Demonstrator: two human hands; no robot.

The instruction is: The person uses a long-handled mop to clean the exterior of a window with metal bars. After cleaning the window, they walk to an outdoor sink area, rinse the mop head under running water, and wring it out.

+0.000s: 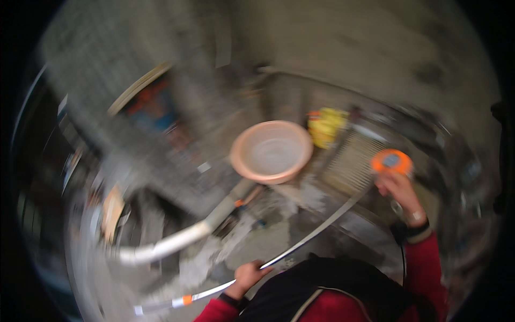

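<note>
My right hand (396, 189) grips an orange, round tape-measure-like case (391, 161) with a grey centre, at the right. From it a long, pale, flexible band (318, 231) curves down to the lower left. My left hand (250, 275) is closed around this band in front of my body, and the band's end, with an orange mark, sticks out past the hand to the left. Motion blur hides fine detail, such as any markings on the band.
A pink plastic basin (273, 151) stands at the centre, beside a yellow container or packet (328, 126). A ribbed panel (354, 159) lies behind the band. A white and grey pipe (177, 241) runs along the lower left. A concrete wall (362, 48) rises beyond.
</note>
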